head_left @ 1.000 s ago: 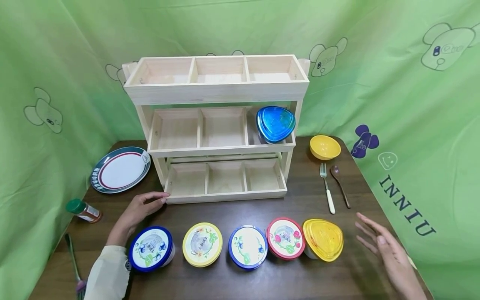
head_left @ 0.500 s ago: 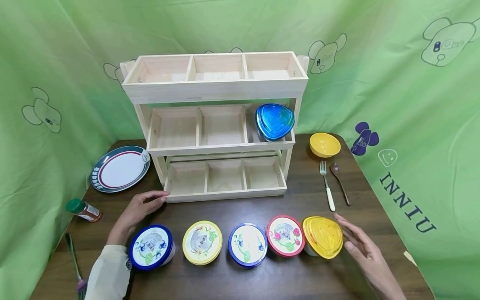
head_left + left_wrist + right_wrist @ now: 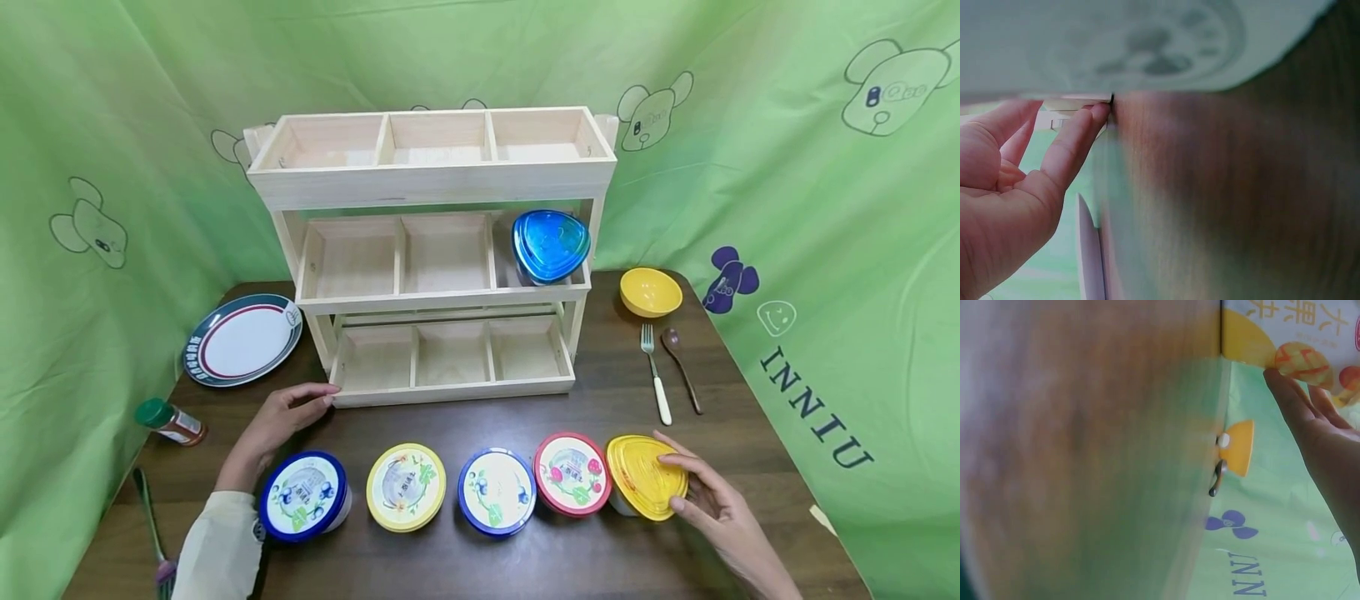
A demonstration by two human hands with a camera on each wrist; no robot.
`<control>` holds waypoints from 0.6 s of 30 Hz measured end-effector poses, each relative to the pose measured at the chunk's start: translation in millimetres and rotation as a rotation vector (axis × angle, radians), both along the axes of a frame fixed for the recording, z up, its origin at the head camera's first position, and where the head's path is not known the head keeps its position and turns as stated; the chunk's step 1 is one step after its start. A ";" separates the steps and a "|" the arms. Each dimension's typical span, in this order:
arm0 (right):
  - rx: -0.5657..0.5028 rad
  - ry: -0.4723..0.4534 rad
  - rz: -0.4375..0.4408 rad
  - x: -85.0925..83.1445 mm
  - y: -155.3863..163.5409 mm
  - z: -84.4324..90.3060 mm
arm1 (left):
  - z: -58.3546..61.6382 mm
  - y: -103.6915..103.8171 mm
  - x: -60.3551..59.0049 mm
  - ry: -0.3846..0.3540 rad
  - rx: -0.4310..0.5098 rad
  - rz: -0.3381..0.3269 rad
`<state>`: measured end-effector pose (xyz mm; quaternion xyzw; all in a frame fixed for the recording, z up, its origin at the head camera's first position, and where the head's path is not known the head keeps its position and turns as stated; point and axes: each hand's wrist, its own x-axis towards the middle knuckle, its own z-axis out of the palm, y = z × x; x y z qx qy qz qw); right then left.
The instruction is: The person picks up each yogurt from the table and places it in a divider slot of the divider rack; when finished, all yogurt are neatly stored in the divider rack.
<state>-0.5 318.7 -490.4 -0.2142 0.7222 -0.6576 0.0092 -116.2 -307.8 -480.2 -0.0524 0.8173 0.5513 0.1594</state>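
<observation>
My right hand (image 3: 708,504) is on the yellow-lidded triangular plastic tub (image 3: 645,477), which sits at the right end of a row of five tubs along the near edge of the dark wooden table (image 3: 465,575); my fingers lie relaxed over the lid's right side, thumb at its near rim, and the right wrist view shows them laid against the tub's printed wall (image 3: 1285,337). Touching it on the left is the red-rimmed round tub (image 3: 572,474), then the blue-rimmed round tub (image 3: 497,491), the yellow-rimmed round tub (image 3: 406,487) and another blue-rimmed round tub (image 3: 303,497) beside my sleeve. My left hand (image 3: 277,421) rests flat on the table, fingers straight and together, tips touching the left front corner of the three-tier pale wooden rack (image 3: 435,187). A blue-lidded triangular tub (image 3: 550,246) sits in the right compartment of the rack's middle tier. Right of the rack lie a small yellow bowl (image 3: 649,292), a white-handled fork (image 3: 654,373) and a brown spoon (image 3: 680,358).
</observation>
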 end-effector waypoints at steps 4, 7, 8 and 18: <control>-0.053 0.022 0.033 0.6 -0.3 -1.3 | 0.2 0.4 0.1 0.002 0.002 -0.001; -0.076 0.022 0.043 0.7 0.2 -2.8 | 1.2 0.6 0.4 0.002 0.009 0.001; -0.081 0.020 0.044 0.6 0.4 -3.2 | 1.6 0.8 0.4 0.003 0.009 0.002; -0.095 0.040 0.026 -0.3 1.6 -2.6 | 1.5 1.5 0.2 0.009 0.019 0.003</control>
